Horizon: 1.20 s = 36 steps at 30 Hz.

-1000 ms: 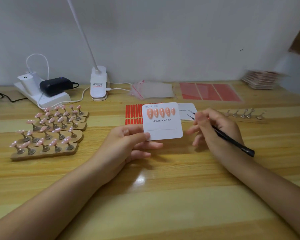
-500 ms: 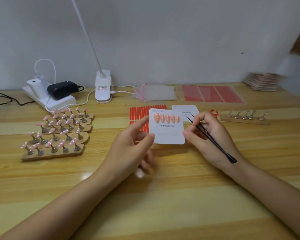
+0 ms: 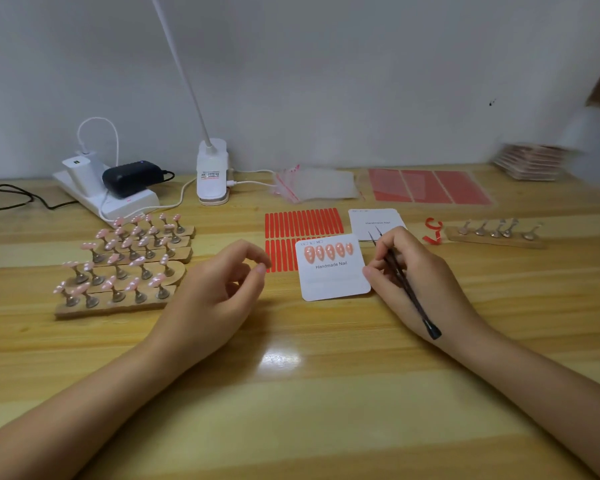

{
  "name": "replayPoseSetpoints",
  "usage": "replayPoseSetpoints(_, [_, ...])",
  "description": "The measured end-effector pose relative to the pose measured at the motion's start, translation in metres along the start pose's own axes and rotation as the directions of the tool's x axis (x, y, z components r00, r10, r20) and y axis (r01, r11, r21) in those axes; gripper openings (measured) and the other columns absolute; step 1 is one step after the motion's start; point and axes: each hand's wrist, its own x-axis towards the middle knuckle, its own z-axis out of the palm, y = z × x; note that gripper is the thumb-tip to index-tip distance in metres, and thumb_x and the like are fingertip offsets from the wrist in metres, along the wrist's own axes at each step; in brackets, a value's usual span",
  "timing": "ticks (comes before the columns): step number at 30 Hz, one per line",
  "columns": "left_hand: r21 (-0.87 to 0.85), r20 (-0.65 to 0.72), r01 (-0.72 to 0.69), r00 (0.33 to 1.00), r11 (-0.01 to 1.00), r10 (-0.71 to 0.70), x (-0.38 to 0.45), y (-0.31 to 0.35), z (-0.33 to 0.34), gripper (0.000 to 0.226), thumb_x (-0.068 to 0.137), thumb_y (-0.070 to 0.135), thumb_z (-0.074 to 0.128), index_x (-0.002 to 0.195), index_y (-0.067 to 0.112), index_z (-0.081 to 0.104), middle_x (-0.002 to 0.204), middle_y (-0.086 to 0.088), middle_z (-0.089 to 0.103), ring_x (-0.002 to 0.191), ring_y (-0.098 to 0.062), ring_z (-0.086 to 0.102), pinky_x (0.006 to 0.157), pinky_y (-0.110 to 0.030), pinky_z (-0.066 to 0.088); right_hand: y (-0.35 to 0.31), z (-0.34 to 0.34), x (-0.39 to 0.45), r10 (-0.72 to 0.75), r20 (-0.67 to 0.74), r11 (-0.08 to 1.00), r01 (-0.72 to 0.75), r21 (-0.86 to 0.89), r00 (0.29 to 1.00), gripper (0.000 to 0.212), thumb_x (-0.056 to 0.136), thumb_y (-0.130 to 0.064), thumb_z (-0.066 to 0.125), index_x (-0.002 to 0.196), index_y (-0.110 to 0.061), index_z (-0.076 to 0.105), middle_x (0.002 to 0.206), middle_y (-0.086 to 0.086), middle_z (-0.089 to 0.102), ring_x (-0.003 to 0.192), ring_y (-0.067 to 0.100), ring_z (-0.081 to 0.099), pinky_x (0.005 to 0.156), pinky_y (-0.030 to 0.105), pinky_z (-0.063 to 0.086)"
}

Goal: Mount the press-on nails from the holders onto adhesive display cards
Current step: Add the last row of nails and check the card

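A white display card (image 3: 331, 277) printed "Handmade Nail" carries a row of several peach nails (image 3: 328, 252) along its top. My right hand (image 3: 413, 275) grips black tweezers (image 3: 400, 278), and its thumb touches the card's right edge. To the card's left, apart from it, my left hand (image 3: 219, 289) hovers with loosely curled fingers and holds nothing. Several wooden holders (image 3: 118, 268) with pink nails on metal stems stand at the left. One wooden holder (image 3: 496, 233) with bare stems lies at the right.
A sheet of red adhesive strips (image 3: 302, 221) and a blank card (image 3: 374, 220) lie behind the filled card. Peeled red backing (image 3: 433, 232), clear bags (image 3: 316, 185), red sheets (image 3: 426, 187), stacked cards (image 3: 530, 161), a lamp base (image 3: 212, 174) and a power strip (image 3: 108, 194) sit further back.
My left hand has let go of the card and drawn away to the left. The card has moved right and lower, at my right thumb.
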Motion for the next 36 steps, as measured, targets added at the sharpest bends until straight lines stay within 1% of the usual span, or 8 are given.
replayPoseSetpoints(7, [0.114, -0.001, -0.048, 0.999, 0.992, 0.048, -0.008, -0.010, -0.004, 0.008, 0.090, 0.011, 0.057, 0.085, 0.017, 0.059, 0.048, -0.003, 0.043, 0.044, -0.005, 0.035, 0.046, -0.016, 0.027, -0.007, 0.003, -0.004, -0.191, 0.015, 0.943, 0.188, -0.275, 0.981, 0.025, 0.084, -0.018, 0.067, 0.080, -0.024, 0.042, 0.051, -0.014, 0.041, 0.059, 0.002, 0.049, 0.066, 0.009, 0.028])
replayPoseSetpoints(12, [0.162, 0.016, -0.094, 0.996, 0.982, 0.093, -0.011, -0.004, -0.006, 0.019, 0.084, 0.028, 0.051, 0.088, 0.013, 0.062, 0.048, 0.010, 0.038, 0.046, -0.006, 0.036, 0.047, -0.021, 0.031, -0.009, 0.002, -0.004, -0.214, -0.082, 0.969, 0.201, -0.147, 0.973, 0.018, 0.086, -0.029, 0.059, 0.079, -0.021, 0.045, 0.054, -0.004, 0.052, 0.055, 0.014, 0.051, 0.063, 0.006, 0.034])
replayPoseSetpoints(16, [0.147, 0.029, -0.138, 0.990, 0.979, 0.136, -0.006, 0.009, -0.025, 0.023, 0.081, 0.035, 0.047, 0.093, 0.019, 0.058, 0.056, 0.010, 0.046, 0.050, -0.007, 0.043, 0.048, -0.017, 0.034, -0.011, 0.001, -0.005, -0.148, -0.092, 0.988, 0.143, -0.058, 0.985, 0.026, 0.081, -0.051, 0.042, 0.080, -0.026, 0.045, 0.064, 0.002, 0.061, 0.062, 0.024, 0.061, 0.064, 0.025, 0.046])
replayPoseSetpoints(21, [0.298, 0.066, 0.079, 0.993, 0.951, -0.103, 0.018, -0.013, -0.095, 0.038, 0.058, 0.037, 0.060, 0.092, 0.038, 0.045, 0.085, 0.011, 0.049, 0.075, -0.001, 0.050, 0.058, -0.014, 0.038, -0.009, 0.002, -0.005, -0.175, -0.065, 0.984, 0.171, -0.058, 0.982, 0.026, 0.086, -0.051, 0.041, 0.081, -0.026, 0.045, 0.066, 0.004, 0.063, 0.065, 0.022, 0.060, 0.070, 0.023, 0.044])
replayPoseSetpoints(25, [0.428, 0.065, 0.458, 0.844, 0.779, -0.532, 0.006, -0.050, -0.151, 0.068, 0.043, 0.004, 0.086, 0.084, 0.037, 0.043, 0.091, 0.008, 0.046, 0.079, -0.008, 0.048, 0.061, -0.029, 0.039, -0.013, 0.004, -0.005, -0.256, -0.026, 0.954, 0.249, -0.169, 0.966, 0.028, 0.088, -0.039, 0.045, 0.081, -0.014, 0.053, 0.061, 0.000, 0.060, 0.070, 0.012, 0.048, 0.078, 0.000, 0.029])
replayPoseSetpoints(29, [0.627, 0.068, 0.554, 0.662, 0.548, -0.747, -0.009, -0.064, -0.173, 0.083, 0.008, 0.047, 0.075, 0.081, 0.030, 0.040, 0.083, 0.003, 0.050, 0.074, -0.010, 0.052, 0.059, -0.030, 0.045, -0.038, 0.021, -0.001, -0.324, 0.040, 0.945, 0.325, -0.041, 0.945, 0.034, 0.092, -0.037, 0.037, 0.087, -0.014, 0.061, 0.067, -0.011, 0.064, 0.073, -0.005, 0.053, 0.079, 0.004, 0.032])
replayPoseSetpoints(33, [0.745, 0.157, 0.525, 0.461, 0.411, -0.873, -0.006, -0.062, -0.172, 0.065, 0.039, 0.047, 0.088, 0.088, 0.028, 0.050, 0.085, 0.005, 0.059, 0.075, -0.011, 0.060, 0.057, -0.023, 0.049, -0.073, 0.056, 0.007, -0.384, 0.131, 0.923, 0.381, 0.050, 0.914, 0.029, 0.093, -0.038, 0.046, 0.086, -0.016, 0.063, 0.067, -0.011, 0.064, 0.060, 0.005, 0.054, 0.075, 0.008, 0.033])
replayPoseSetpoints(36, [0.703, 0.196, 0.567, 0.426, 0.429, -0.883, -0.003, -0.061, -0.164, 0.037, 0.067, 0.026, 0.082, 0.089, 0.024, 0.053, 0.086, 0.003, 0.060, 0.071, -0.011, 0.061, 0.046, -0.016, 0.044, -0.090, 0.080, 0.015, -0.384, 0.239, 0.923, 0.377, 0.075, 0.892, 0.015, 0.087, -0.031, 0.064, 0.085, -0.017, 0.058, 0.067, -0.014, 0.054, 0.062, 0.008, 0.054, 0.069, 0.020, 0.040])
